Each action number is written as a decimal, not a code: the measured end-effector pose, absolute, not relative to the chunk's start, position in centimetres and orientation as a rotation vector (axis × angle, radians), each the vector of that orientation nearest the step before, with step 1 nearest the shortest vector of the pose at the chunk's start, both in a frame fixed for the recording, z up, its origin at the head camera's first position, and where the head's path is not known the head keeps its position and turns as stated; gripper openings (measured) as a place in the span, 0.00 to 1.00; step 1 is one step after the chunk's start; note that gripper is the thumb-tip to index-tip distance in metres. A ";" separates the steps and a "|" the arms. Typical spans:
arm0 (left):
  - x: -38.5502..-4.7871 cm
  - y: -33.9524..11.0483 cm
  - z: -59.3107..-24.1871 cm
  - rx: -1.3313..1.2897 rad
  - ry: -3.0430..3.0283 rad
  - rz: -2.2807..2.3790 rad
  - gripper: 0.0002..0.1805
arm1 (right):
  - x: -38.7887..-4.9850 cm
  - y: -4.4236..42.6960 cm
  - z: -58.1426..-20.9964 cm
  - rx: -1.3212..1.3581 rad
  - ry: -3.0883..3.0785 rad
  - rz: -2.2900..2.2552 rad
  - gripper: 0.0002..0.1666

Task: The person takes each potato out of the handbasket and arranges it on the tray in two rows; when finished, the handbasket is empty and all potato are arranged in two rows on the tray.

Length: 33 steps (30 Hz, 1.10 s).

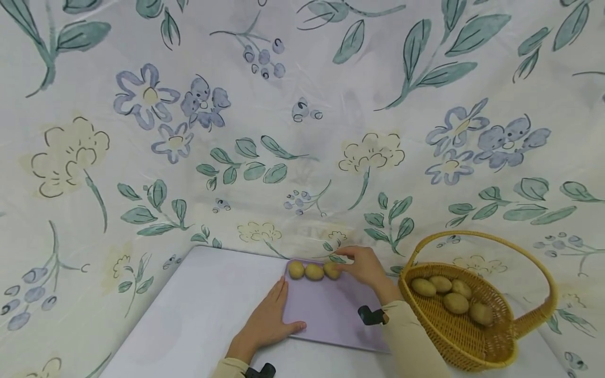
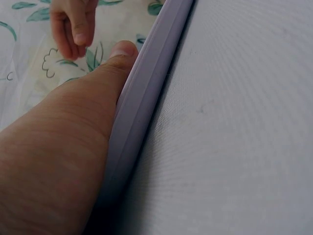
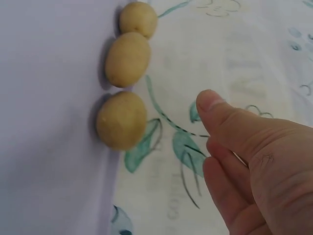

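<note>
Three potatoes (image 1: pixel 314 272) stand in a row along the far edge of a purple board (image 1: pixel 331 310); in the right wrist view the nearest potato (image 3: pixel 122 121) has a gap between it and my right hand (image 3: pixel 259 166). That hand (image 1: pixel 364 268) is beside the rightmost potato, its fingers loosely bent and holding nothing. My left hand (image 1: pixel 269 315) rests at the board's left edge, fingers straight and thumb spread onto the near left corner. In the left wrist view my left hand (image 2: pixel 68 132) lies against the board's side (image 2: pixel 142 107).
A wicker basket (image 1: pixel 449 336) with a tall handle stands right of the board, with several potatoes (image 1: pixel 456 303) in it. The white table (image 1: pixel 189 310) extends left of the board. A floral cloth (image 1: pixel 264 121) hangs behind.
</note>
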<state>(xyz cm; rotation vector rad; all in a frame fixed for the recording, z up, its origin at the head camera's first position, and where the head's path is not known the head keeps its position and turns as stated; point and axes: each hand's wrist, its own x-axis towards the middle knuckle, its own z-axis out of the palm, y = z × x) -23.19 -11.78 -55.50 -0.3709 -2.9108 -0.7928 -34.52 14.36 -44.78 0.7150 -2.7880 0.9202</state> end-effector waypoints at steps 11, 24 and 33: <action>-23.4 -11.8 -55.5 -0.369 -2.907 -0.776 0.66 | -33.5 16.8 -41.8 0.747 -2.800 0.908 0.23; -23.4 -11.9 -55.7 -0.380 -2.905 -0.752 0.66 | -32.3 20.1 -40.6 0.727 -2.760 0.912 0.21; -23.5 -11.8 -56.0 -0.363 -2.900 -0.778 0.66 | -30.7 22.9 -39.6 0.603 -2.812 0.948 0.21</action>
